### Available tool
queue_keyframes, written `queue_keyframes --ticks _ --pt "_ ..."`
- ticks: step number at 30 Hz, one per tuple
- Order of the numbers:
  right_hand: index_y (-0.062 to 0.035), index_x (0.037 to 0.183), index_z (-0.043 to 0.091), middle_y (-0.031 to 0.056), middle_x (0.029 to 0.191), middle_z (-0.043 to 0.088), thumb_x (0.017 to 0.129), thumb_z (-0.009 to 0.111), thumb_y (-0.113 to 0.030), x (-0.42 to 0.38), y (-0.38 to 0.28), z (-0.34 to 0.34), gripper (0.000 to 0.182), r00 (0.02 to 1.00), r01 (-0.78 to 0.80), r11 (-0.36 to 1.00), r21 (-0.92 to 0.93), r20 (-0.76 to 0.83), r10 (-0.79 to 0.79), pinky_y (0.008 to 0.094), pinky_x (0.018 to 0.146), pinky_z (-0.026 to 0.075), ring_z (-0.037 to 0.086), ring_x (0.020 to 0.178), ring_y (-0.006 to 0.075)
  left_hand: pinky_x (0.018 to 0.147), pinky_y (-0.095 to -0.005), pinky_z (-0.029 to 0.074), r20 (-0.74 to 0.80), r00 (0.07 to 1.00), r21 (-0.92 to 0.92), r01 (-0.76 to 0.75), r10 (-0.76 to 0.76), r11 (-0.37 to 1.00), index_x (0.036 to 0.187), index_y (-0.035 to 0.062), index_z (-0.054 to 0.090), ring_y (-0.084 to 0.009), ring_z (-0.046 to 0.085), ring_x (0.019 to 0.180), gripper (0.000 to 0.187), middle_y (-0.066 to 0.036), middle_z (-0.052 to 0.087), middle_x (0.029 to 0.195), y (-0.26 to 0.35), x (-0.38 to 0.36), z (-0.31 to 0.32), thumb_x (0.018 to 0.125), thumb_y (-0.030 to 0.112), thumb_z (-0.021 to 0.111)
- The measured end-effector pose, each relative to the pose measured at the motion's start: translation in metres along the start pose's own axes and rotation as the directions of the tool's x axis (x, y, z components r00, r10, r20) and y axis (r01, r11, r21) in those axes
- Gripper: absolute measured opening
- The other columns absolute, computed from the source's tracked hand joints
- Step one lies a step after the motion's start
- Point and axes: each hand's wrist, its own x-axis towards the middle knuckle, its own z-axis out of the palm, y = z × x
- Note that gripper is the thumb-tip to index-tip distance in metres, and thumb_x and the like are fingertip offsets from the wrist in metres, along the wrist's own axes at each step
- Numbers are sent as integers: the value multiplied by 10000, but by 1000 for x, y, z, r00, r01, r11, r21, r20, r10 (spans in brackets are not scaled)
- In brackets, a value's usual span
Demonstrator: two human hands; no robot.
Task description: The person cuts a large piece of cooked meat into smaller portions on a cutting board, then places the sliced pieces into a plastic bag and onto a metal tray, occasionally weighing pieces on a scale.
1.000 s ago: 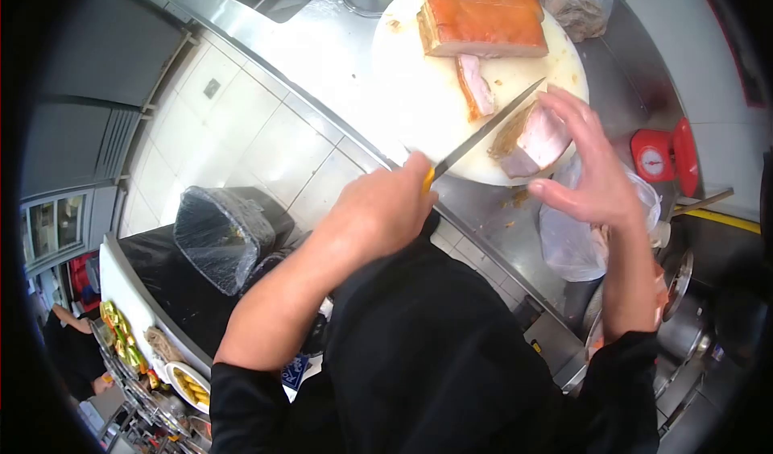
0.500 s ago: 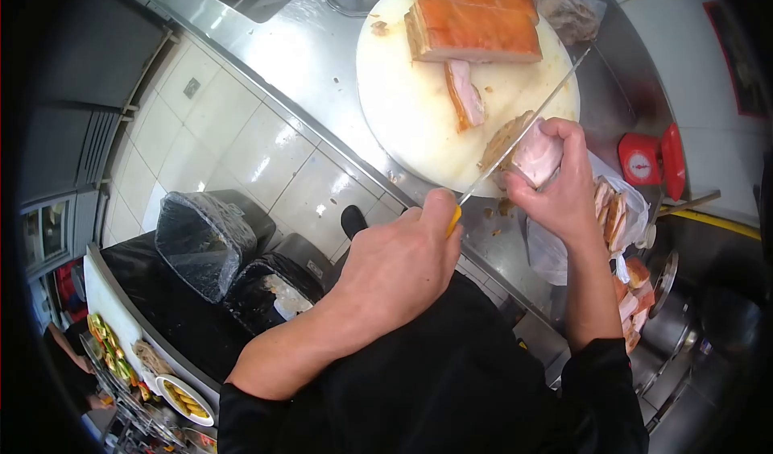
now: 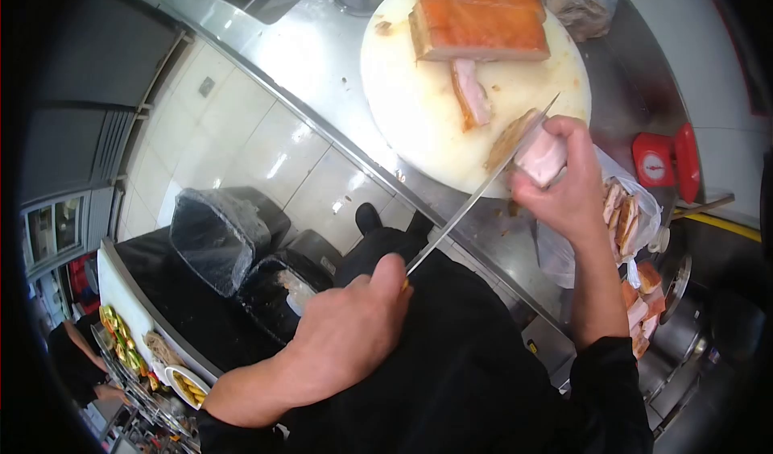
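My left hand (image 3: 346, 329) is closed round the yellow handle of a long thin knife (image 3: 471, 200) at the lower middle. The blade slants up over the round white cutting board (image 3: 403, 116) and lies against a piece of meat. That piece, with pale pink meat (image 3: 541, 160) and a brown side (image 3: 507, 138), is gripped by my right hand (image 3: 568, 182) at the board's lower right edge. A narrow cut strip (image 3: 470, 93) lies mid-board, below a large block of orange-skinned meat (image 3: 483, 27).
The board rests on a steel counter (image 3: 322, 75). To the right are a red scale (image 3: 654, 160), bagged meat slices (image 3: 620, 212) and more meat pieces (image 3: 644, 305). Lined bins (image 3: 213, 236) stand lower left. Another person's arm (image 3: 84, 345) shows beside food trays at far left.
My left hand has drawn the knife back down and to the left, so its tip is nearer the held meat. My right hand still holds the piece. The whole view has shifted slightly.
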Motion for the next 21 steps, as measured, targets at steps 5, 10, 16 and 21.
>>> queue_keyframes --ticks 5,10,16,21 --pt "-14 1153 539 172 1051 605 652 821 -161 1 9 -1 593 1000 -4 999 -36 3 4 399 858 529 638 966 348 625 -564 512 -2 999 -9 -43 43 999 1099 29 423 -471 665 707 254 -227 669 742 16 37 2 1042 245 544" --pt "-13 1154 536 177 1066 597 652 826 -139 -3 8 3 593 999 33 995 -98 -13 -34 409 850 531 634 968 360 627 -574 506 -122 979 -31 -167 162 985 1040 -21 427 -473 661 693 119 -236 659 706 35 73 5 970 69 464" --pt "-5 1145 528 178 1070 583 640 832 -103 -6 4 8 597 999 37 991 -128 -23 -41 419 853 527 624 975 372 617 -558 519 -202 958 -29 -215 205 976 1039 -3 441 -473 671 700 99 -237 661 699 52 107 1 962 56 464" --pt "-3 1154 515 183 1095 566 642 828 -99 -7 2 8 608 994 112 989 -99 0 -112 413 870 519 607 993 376 622 -552 522 -57 994 -24 -90 88 996 1061 20 438 -470 669 712 157 -232 663 723 11 33 2 1014 152 508"
